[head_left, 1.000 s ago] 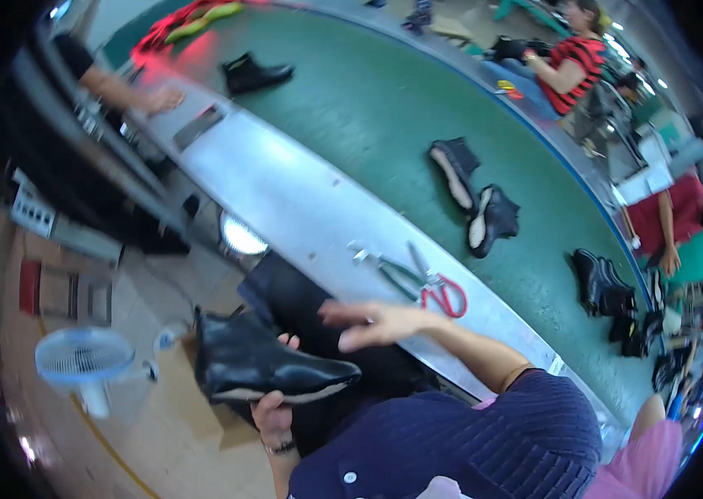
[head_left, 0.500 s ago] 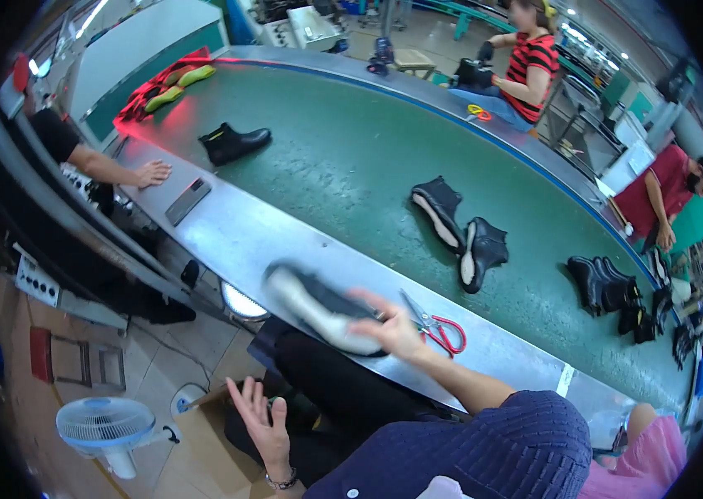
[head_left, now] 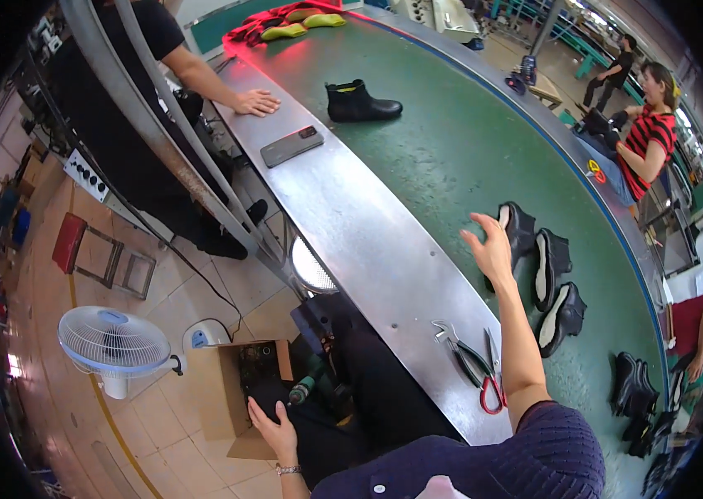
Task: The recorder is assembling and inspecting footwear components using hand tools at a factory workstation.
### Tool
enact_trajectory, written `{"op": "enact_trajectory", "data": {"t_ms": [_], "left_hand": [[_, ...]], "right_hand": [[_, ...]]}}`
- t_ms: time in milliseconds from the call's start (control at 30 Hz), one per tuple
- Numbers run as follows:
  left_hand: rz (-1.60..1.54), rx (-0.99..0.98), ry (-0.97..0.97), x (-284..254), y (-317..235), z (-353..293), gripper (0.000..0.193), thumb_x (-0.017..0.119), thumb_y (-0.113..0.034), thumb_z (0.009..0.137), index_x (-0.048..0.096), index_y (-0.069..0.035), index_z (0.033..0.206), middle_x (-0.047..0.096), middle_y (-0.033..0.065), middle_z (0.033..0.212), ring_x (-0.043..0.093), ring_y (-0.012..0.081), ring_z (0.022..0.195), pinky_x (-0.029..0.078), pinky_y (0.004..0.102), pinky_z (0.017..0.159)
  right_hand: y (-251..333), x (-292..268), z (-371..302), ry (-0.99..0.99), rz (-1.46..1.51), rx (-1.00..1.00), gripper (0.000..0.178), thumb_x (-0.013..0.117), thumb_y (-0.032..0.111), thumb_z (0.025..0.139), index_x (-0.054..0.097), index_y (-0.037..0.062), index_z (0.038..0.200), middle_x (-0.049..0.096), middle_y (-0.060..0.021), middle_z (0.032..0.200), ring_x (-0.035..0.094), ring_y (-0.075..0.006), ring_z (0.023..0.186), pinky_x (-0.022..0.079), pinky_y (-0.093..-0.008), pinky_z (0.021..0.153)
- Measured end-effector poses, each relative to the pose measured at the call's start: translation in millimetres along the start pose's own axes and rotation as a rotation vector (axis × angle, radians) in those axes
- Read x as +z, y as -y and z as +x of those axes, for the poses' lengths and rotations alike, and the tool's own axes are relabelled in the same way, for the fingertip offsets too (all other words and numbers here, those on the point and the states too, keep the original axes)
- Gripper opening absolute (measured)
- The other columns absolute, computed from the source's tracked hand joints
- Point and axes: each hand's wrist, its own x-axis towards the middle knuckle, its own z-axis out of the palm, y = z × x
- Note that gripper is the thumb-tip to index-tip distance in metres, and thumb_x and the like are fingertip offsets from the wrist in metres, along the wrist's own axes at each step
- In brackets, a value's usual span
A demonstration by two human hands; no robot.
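My right hand (head_left: 493, 251) reaches over the green belt with its fingers apart and nothing in them. Close beside it, a black ankle boot (head_left: 521, 226) with a whitish underside lies on its side; I cannot tell whether they touch. Two similar boots lie nearer me, a middle boot (head_left: 557, 264) and a near boot (head_left: 566, 320). Low over my lap, my left hand (head_left: 275, 432) is open and holds nothing. Dark-handled pincers (head_left: 468, 362) and red-handled scissors (head_left: 493, 384) rest on the metal ledge by my right forearm.
A phone (head_left: 291, 146) lies on the metal ledge (head_left: 343, 208) near another person's hand (head_left: 257, 102). One boot (head_left: 361, 103) stands farther up the belt; several dark boots (head_left: 636, 384) are at the right. A cardboard box (head_left: 222, 391) and a fan (head_left: 114, 341) stand at the left.
The boot that my right hand held over the ledge is out of that hand. Three boots now lie together where two lay. My right hand has moved out over the belt.
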Motion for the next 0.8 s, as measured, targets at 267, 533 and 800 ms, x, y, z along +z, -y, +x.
{"op": "enact_trajectory", "data": {"t_ms": [267, 533, 800], "left_hand": [[0.180, -0.015, -0.041, 9.8, -22.6, 13.4, 0.067, 0.059, -0.035, 0.093, 0.035, -0.002, 0.146, 0.037, 0.0273, 0.145, 0.040, 0.0422, 0.132, 0.035, 0.0457, 0.107], [0.248, -0.106, -0.015, 15.1, -41.2, 26.8, 0.068, 0.061, -0.033, 0.089, 0.037, -0.003, 0.144, 0.040, 0.0261, 0.143, 0.042, 0.0434, 0.128, 0.037, 0.0467, 0.105], [0.283, -0.155, 0.007, 19.0, -39.1, 33.5, 0.069, 0.063, -0.035, 0.086, 0.039, -0.005, 0.144, 0.040, 0.0242, 0.143, 0.044, 0.0422, 0.127, 0.038, 0.0481, 0.104]], "right_hand": [[91.5, 150.8, 177.3, 0.308, 0.227, -0.067, 0.043, 0.069, 0.023, 0.083, 0.063, 0.0033, 0.121, 0.065, -0.0174, 0.119, 0.064, -0.0294, 0.105, 0.048, -0.0381, 0.094], [111.5, 283.8, 353.1, 0.022, -0.024, -0.325, 0.079, 0.072, 0.025, 0.081, 0.033, -0.0050, 0.142, 0.038, -0.0254, 0.146, 0.038, -0.0377, 0.135, 0.034, -0.0402, 0.112], [137.5, 293.0, 347.4, 0.073, -0.058, -0.187, 0.059, 0.073, 0.048, 0.078, 0.061, 0.0042, 0.114, 0.058, -0.0201, 0.117, 0.060, -0.0376, 0.107, 0.050, -0.0442, 0.089]]}}
